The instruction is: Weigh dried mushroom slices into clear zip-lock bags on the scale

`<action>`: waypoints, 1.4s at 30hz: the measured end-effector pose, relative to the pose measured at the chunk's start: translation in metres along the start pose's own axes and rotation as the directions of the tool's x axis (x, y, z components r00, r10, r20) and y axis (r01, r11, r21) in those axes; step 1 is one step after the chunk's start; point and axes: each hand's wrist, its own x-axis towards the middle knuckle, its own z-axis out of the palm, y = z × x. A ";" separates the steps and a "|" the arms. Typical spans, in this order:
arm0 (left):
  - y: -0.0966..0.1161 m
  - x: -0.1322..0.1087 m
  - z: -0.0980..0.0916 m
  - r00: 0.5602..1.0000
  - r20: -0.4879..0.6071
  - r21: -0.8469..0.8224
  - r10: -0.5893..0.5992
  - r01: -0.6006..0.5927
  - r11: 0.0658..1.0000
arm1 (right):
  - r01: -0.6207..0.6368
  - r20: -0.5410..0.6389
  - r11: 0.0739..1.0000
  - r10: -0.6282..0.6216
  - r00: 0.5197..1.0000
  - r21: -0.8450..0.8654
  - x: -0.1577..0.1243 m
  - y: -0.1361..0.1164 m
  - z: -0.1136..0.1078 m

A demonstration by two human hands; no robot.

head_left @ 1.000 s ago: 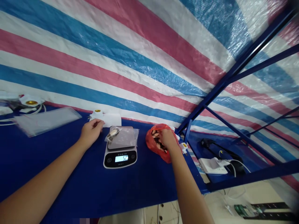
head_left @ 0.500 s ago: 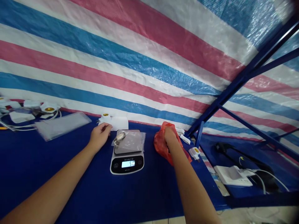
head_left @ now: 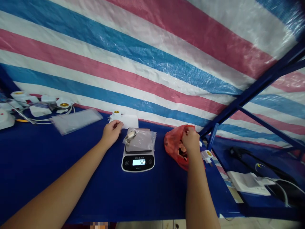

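Observation:
A kitchen scale (head_left: pixel 138 163) with a lit display stands on the blue table (head_left: pixel 143 197). On its platform lies a clear plastic bag (head_left: pixel 143 140) with a small silvery item (head_left: pixel 130 136) at its left end. Left of the scale, my left hand (head_left: pixel 112 132) has its fingers pressed together at the edge of a white paper (head_left: pixel 130 121). My right hand (head_left: pixel 190 138) is closed at the mouth of a red plastic bag (head_left: pixel 172 141), which holds brownish pieces (head_left: pixel 182 152). What its fingertips hold is hidden.
Clear plastic sleeves (head_left: pixel 77 120) and white lamp sockets (head_left: pixel 64 103) with cables lie at the left. A white socket (head_left: pixel 206 155) sits by the blue frame (head_left: pixel 213 136) at right. A power strip (head_left: pixel 249 183) lies farther right.
My right hand has risen from inside the red bag to its mouth, and brownish pieces now show. The view has shifted left. The scale reading changed slightly.

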 end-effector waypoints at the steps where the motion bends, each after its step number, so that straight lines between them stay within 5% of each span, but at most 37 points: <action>1: 0.000 0.000 0.000 1.000 -0.001 0.003 -0.001 0.001 1.000 | -0.045 -0.018 0.999 0.046 0.999 0.020 0.000 0.005 -0.006; 6: -0.003 0.002 0.001 1.000 -0.004 0.029 0.006 -0.006 1.000 | -0.146 0.042 0.987 0.143 0.989 0.072 -0.004 0.022 -0.024; 15: -0.001 0.002 0.001 1.000 0.004 0.070 -0.010 0.009 0.997 | 0.065 0.289 0.998 -0.066 0.955 0.015 -0.009 0.025 -0.024; 20: -0.003 0.002 0.002 1.000 0.015 0.066 0.004 -0.005 0.998 | 0.141 0.298 0.978 -0.090 0.950 -0.152 -0.011 0.033 -0.021; 27: -0.010 0.004 0.004 0.999 0.024 0.050 0.023 -0.024 0.998 | 0.034 0.274 0.971 0.033 0.961 -0.237 -0.009 0.023 -0.022; 33: -0.006 0.001 0.004 0.999 0.007 0.006 0.032 -0.032 0.999 | -0.039 0.278 0.999 0.035 0.960 0.011 -0.021 0.020 -0.068; 36: 0.000 -0.001 0.004 1.000 0.010 -0.067 0.019 -0.019 0.998 | -0.199 0.353 0.918 0.071 0.933 0.343 -0.033 0.011 -0.088; 39: 0.004 -0.001 0.006 1.000 0.005 -0.099 0.029 -0.028 0.995 | -0.224 0.314 0.839 0.067 0.947 0.496 -0.042 -0.015 -0.078; 42: 0.006 -0.001 0.007 1.000 0.002 -0.113 0.017 -0.017 0.993 | -0.109 0.275 0.922 0.003 0.961 0.371 -0.045 -0.043 -0.045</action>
